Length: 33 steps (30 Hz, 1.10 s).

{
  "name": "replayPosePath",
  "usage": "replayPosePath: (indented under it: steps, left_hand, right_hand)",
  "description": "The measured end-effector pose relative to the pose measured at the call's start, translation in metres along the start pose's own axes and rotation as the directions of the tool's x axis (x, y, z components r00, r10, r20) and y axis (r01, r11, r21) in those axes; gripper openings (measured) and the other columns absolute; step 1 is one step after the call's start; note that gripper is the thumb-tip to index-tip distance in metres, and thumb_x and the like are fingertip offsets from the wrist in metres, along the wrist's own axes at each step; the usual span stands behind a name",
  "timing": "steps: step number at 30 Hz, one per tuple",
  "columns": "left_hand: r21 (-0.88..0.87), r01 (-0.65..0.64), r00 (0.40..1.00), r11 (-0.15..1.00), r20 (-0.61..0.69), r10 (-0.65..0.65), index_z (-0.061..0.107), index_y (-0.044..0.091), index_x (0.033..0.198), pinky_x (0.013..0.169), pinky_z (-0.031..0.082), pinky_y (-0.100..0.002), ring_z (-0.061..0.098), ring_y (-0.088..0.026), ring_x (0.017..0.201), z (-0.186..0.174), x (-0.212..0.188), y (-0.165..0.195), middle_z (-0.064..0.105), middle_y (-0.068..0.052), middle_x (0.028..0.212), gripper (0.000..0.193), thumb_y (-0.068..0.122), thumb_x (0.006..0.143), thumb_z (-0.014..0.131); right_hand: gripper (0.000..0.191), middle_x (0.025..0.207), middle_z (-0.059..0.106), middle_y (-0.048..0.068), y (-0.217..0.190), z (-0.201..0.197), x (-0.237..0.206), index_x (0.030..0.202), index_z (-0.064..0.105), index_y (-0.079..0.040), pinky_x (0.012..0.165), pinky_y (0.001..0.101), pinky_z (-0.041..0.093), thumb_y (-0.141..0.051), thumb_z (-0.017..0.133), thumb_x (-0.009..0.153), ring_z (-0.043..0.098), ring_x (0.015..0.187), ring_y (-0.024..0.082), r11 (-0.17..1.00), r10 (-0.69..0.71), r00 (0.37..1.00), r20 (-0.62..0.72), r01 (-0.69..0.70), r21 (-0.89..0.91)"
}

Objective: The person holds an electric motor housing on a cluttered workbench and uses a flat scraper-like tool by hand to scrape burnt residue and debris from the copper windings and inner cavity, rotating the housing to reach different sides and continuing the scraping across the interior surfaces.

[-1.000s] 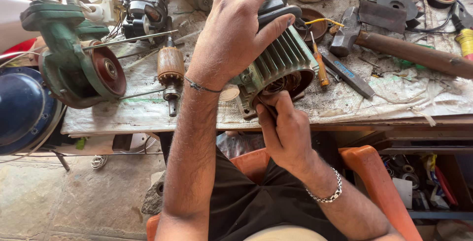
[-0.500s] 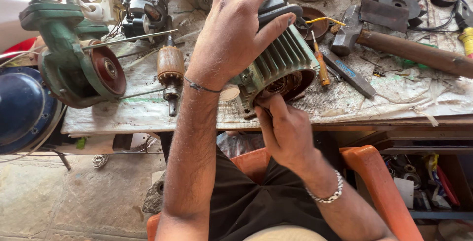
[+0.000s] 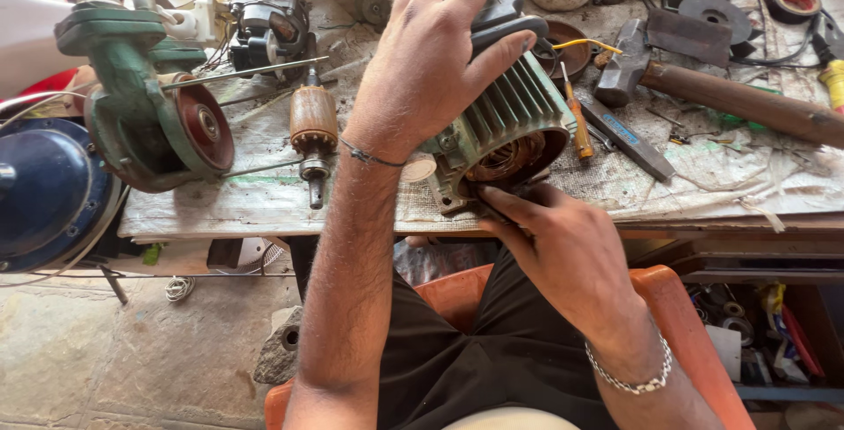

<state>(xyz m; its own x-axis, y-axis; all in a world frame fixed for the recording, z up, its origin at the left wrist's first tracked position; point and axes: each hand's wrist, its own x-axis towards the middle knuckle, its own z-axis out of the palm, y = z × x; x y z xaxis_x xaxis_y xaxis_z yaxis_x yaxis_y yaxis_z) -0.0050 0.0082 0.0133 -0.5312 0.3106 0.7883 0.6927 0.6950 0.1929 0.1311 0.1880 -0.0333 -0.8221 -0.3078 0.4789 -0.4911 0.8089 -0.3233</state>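
A green finned motor housing (image 3: 519, 122) lies on its side at the front edge of the workbench (image 3: 264, 206), its open end facing me with copper windings visible inside. My left hand (image 3: 435, 61) is clamped over the top of the housing, fingers wrapped around its dark terminal box. My right hand (image 3: 554, 250) is at the open mouth, fingertips pressed against the lower rim; whether they pinch anything is hidden.
A rotor with shaft (image 3: 313, 131) lies left of the housing. A green pump body (image 3: 149, 105) and blue round casing (image 3: 48, 188) stand at the left. A hammer (image 3: 703, 87), screwdriver (image 3: 576, 122) and flat blade (image 3: 624, 140) lie to the right. I sit on an orange chair (image 3: 677, 307).
My right hand's fingers shifted slightly along the housing's open rim. The left hand and the housing have stayed put.
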Motion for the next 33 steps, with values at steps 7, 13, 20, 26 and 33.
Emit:
replayPosePath:
  steps: [7,13,20,26,33]
  left_hand:
    - [-0.018,0.006,1.000,1.000,0.004,-0.006,0.059,0.008,0.146,0.100,0.052,-0.051,0.057,-0.041,0.120,-0.002,0.000,0.001,0.056,-0.022,0.133,0.066,0.052,0.101,0.076]
    - [-0.028,0.008,1.000,1.000,0.002,-0.008,0.060,0.008,0.146,0.104,0.052,-0.050,0.058,-0.040,0.121,-0.003,0.001,0.003,0.057,-0.019,0.132,0.063,0.050,0.103,0.076]
    - [-0.027,0.001,1.000,1.000,0.001,-0.001,0.060,0.007,0.145,0.101,0.052,-0.050,0.058,-0.040,0.116,-0.006,0.002,0.003,0.058,-0.021,0.132,0.063,0.049,0.101,0.077]
    - [-0.018,-0.008,1.000,1.000,-0.008,0.007,0.061,0.008,0.145,0.102,0.052,-0.051,0.059,-0.040,0.117,-0.004,0.000,0.004,0.058,-0.020,0.136,0.062,0.050,0.103,0.077]
    - [-0.010,-0.013,1.000,1.000,-0.014,0.013,0.061,0.007,0.146,0.102,0.052,-0.050,0.058,-0.040,0.119,-0.005,0.002,0.004,0.057,-0.021,0.132,0.062,0.050,0.103,0.077]
  right_hand:
    - [0.031,0.091,0.074,0.020,-0.003,-0.009,-0.004,0.115,0.078,-0.004,0.066,0.0448,0.057,-0.023,0.074,0.090,0.072,0.073,0.036,0.987,0.158,0.987,-0.012,-0.158,0.020]
    - [0.025,0.088,0.075,0.016,0.000,0.013,-0.005,0.112,0.078,-0.002,0.055,0.0355,0.057,-0.016,0.070,0.093,0.071,0.061,0.023,0.981,0.143,0.990,0.009,-0.143,0.133]
    - [0.019,0.081,0.073,0.018,-0.003,0.038,-0.003,0.109,0.078,0.003,0.056,0.0306,0.053,-0.008,0.065,0.100,0.065,0.064,0.021,0.564,0.345,0.938,0.037,-0.238,0.791]
    - [0.020,0.097,0.076,0.021,0.001,0.021,-0.005,0.110,0.075,0.004,0.074,0.0416,0.057,-0.008,0.068,0.094,0.074,0.083,0.034,0.986,0.049,0.991,-0.124,-0.029,0.162]
    - [0.026,0.075,0.066,0.010,0.000,0.040,0.002,0.117,0.076,0.003,0.050,0.0243,0.044,-0.013,0.062,0.103,0.056,0.059,0.007,0.361,0.329,0.938,0.109,-0.231,0.903]
